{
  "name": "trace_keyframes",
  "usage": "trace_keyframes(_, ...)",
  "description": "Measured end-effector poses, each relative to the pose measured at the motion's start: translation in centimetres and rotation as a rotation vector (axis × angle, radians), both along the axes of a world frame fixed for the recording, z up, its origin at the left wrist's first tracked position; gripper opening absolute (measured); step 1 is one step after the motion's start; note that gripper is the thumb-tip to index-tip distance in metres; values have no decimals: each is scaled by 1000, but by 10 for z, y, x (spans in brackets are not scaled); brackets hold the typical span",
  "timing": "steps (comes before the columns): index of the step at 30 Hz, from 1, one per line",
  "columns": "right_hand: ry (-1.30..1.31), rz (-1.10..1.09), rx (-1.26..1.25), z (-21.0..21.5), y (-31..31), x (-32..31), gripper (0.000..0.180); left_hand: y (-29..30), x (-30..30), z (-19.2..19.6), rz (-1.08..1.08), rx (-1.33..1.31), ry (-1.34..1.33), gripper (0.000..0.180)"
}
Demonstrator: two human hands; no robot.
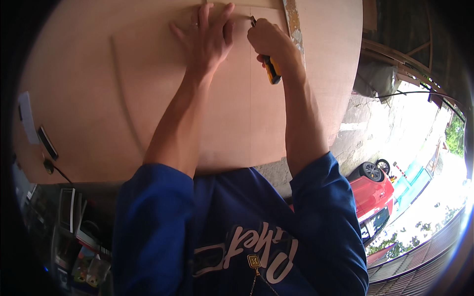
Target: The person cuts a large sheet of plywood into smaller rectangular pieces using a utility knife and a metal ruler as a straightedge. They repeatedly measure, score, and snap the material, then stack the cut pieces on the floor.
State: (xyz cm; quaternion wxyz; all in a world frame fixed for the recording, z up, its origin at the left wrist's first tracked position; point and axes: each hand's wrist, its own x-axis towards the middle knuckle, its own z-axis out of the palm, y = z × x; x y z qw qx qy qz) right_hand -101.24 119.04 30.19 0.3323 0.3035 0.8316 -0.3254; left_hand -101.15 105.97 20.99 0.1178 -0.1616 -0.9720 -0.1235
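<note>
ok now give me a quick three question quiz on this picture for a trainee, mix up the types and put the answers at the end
1. Multiple choice. What is the right hand holding?
a) a sponge
b) a yellow-and-black tool
c) a paintbrush

2. True or false. The left hand is on the board with its fingers spread.

3. Short answer. What colour is the car in the lower right of the picture?

Key:
1. b
2. True
3. Red
</note>
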Motion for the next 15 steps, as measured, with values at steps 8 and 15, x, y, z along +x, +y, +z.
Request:
trace_keyframes(8,106,88,91,-21,-23,117,24,6,2,3,40,109,63,36)
trace_keyframes(15,93,145,172,-2,-61,243,23,-7,8,-14,42,60,-39,36)
